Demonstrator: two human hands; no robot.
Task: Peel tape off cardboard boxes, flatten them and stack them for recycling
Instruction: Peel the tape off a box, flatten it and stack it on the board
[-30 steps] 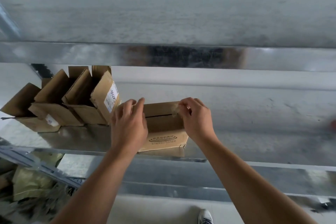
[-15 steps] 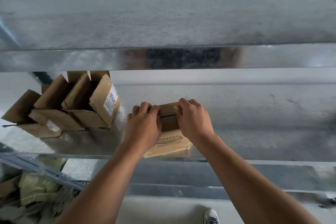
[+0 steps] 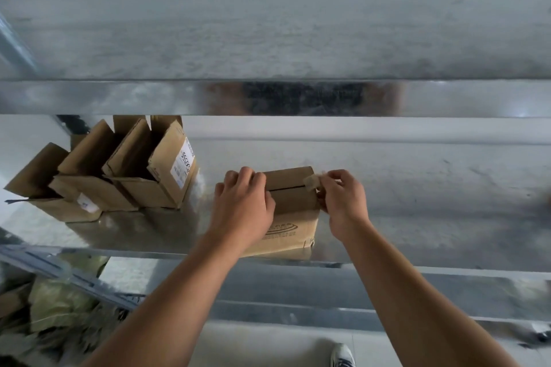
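Cardboard box (image 3: 293, 205), small and brown with its top flaps closed, sits near the front edge of the metal shelf (image 3: 417, 232), just in front of us. We hold it down with our left hand (image 3: 243, 211), fingers curled over its top left edge and the palm against its near face. Our right hand (image 3: 343, 202) is at the box's top right corner, where thumb and fingertips pinch a crumpled scrap of tape (image 3: 311, 181) that lies at the end of the seam between the flaps. To the left on the same shelf stand several opened boxes (image 3: 143, 188) close together, flaps up, one bearing a white label (image 3: 182, 167). Below us, one shoe (image 3: 342, 356) shows on the floor.
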